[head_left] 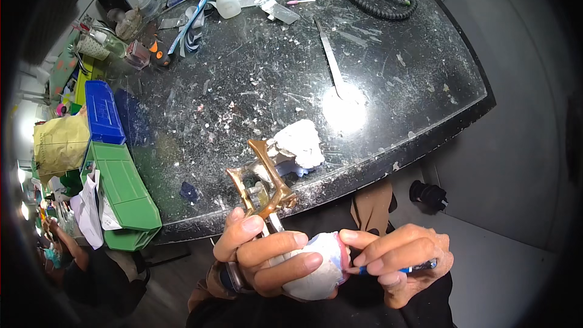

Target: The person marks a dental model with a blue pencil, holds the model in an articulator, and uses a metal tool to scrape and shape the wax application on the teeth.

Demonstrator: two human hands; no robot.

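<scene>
My left hand (273, 255) is wrapped round a white plaster dental cast (314, 279) and the lower part of a brass-coloured articulator (267, 164), whose upper end bears white plaster (297, 143) with some blue material at the table's front edge. Pink material (344, 255) lines the right side of the held cast. My right hand (413, 255) is closed on a slim blue tool (416, 266), its point against the pink material, with a fingertip touching the cast beside it.
The dark worktable (212, 85) carries a metal knife (331, 61), a squeeze bottle (226, 1), a coiled-cord handpiece (376, 6) and small tools. Blue (104, 112) and green (124, 194) bins stand left. Another person (79, 261) is at far left.
</scene>
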